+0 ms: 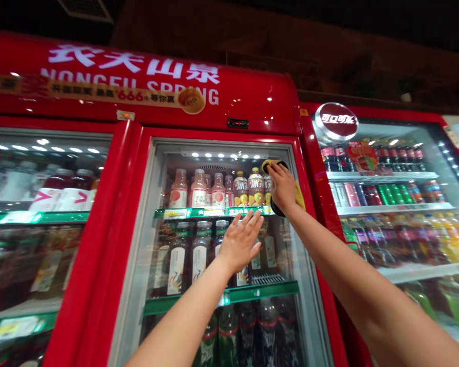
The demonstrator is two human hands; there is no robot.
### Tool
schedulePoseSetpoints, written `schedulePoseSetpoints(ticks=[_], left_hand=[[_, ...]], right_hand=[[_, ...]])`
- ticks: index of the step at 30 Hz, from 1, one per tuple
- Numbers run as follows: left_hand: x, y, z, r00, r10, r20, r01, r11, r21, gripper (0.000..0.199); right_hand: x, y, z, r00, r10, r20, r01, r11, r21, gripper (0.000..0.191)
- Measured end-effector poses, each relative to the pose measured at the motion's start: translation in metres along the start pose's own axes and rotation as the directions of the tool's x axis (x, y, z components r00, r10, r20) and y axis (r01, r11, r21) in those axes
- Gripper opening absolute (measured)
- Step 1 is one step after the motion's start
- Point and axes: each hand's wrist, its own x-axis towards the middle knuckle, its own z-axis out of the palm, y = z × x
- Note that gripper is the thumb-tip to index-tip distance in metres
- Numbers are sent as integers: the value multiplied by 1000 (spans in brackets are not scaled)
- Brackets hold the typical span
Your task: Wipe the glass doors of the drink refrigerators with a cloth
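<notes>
My right hand [283,187] presses a yellow-and-black cleaning cloth [300,197] against the upper right part of a glass fridge door [222,136]. Much of the cloth is hidden under the palm and fingers. Lower and to the left, my left hand [240,241] lies with outstretched, slightly spread fingers at the same glass, holding nothing. Behind the glass, pink-labelled bottles [198,189] and yellow-and-brown bottles [240,189] stand on the top shelf. White-labelled dark bottles [176,262] fill part of the shelf below, some hidden by my left hand.
A red header panel [252,97] with white lettering runs above the doors. Left of the door is another glass section with bottles [78,191]. To the right stands a second red fridge with a round sign [336,121] and shelves of cans [387,194] and bottles.
</notes>
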Motion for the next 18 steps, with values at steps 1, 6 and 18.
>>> schedulePoseSetpoints(ticks=[1, 6, 18], left_hand=[[-4, -4, -2, 1000, -5, 8, 5, 1000, 3, 68], [-32, -44, -21, 995, -95, 27, 94, 995, 17, 73], [-90, -117, -49, 964, -251, 93, 244, 966, 79, 67]], right_hand=[[1, -12, 4, 999, -28, 26, 28, 1000, 11, 50], [-34, -29, -17, 945, -272, 180, 251, 959, 129, 45], [-9, -85, 23, 997, -53, 53, 54, 998, -21, 50]])
